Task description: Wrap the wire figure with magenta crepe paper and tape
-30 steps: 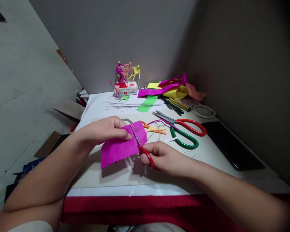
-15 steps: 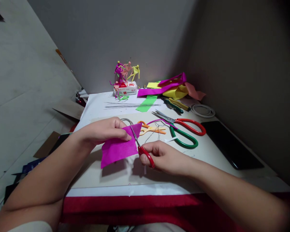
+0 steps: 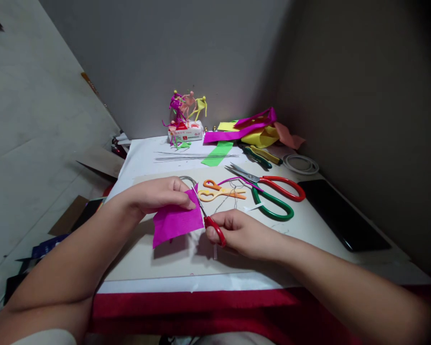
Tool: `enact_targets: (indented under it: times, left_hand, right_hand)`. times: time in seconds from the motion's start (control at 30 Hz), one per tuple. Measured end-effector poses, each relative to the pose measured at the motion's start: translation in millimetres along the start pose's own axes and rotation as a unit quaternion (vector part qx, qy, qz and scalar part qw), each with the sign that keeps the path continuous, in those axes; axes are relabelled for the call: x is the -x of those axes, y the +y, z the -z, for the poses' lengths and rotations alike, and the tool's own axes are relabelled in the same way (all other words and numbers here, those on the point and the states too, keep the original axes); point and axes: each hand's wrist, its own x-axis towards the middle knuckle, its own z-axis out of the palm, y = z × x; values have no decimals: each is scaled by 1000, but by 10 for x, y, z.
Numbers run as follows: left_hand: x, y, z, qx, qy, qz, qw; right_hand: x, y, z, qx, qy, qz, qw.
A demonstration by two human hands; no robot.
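Observation:
My left hand [image 3: 167,194] pinches a magenta sheet of crepe-like paper [image 3: 177,221] between thumb and fingers, above the beige board. My right hand [image 3: 233,227] grips small red-handled scissors [image 3: 215,230], finger and thumb at the loops. Their narrow blades lie along the right edge of the paper, pointing up and away, beside my left thumb. Just beyond the blades lie orange-and-yellow plastic scissors [image 3: 222,190]. Farther right are large scissors [image 3: 251,175] with one red and one green handle. A thin twisted wire [image 3: 222,205] and a white paper scrap [image 3: 254,207] lie near my right hand.
Small wire-and-paper figures [image 3: 188,103] stand around a white-and-red box [image 3: 191,131] at the back. Coloured paper strips [image 3: 260,134], pliers [image 3: 257,157], straight wires [image 3: 187,156] and a white coil [image 3: 300,164] lie behind. A black phone [image 3: 339,213] lies at right.
The paper's pointed corner to the right of the blades now shows much smaller. The red-handled scissors have shifted slightly left. My left hand keeps its pinch on the paper.

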Motion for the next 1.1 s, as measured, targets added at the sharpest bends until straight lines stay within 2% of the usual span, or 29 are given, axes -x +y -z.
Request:
enact_targets:
  times: [0.2, 0.4, 0.5, 0.57, 0.73, 0.87, 0.93, 1.03, 1.1]
  left_hand:
    - [-121, -60, 77, 14, 1, 19, 1000]
    - [-321, -205, 217, 26, 14, 38, 999]
    - [-377, -253, 270, 36, 28, 43, 998]
    - [-381, -254, 300, 45, 42, 41, 997]
    - [-330, -207, 392, 62, 82, 29, 994]
    - [-282, -188, 474, 68, 108, 5, 992]
    - [-250, -176, 506, 67, 117, -6, 991]
    - [-174, -137, 535, 64, 127, -20, 990]
    - [-108, -102, 540, 63, 131, -31, 989]
  right_hand:
    - [-26, 60, 20, 24, 33, -22, 999]
    - [-56, 101, 53, 52, 58, -32, 996]
    - [-34, 92, 27, 76, 50, -10, 996]
    - [-7, 89, -6, 148, 55, 21, 987]
    - [28, 146, -79, 385, 106, 91, 912]
    - [-8, 217, -121, 485, 68, 129, 862]
    - [-25, 213, -160, 545, 46, 135, 826]
    - [-42, 155, -251, 632, 26, 124, 764]
    - [-59, 108, -317, 667, 26, 105, 737]
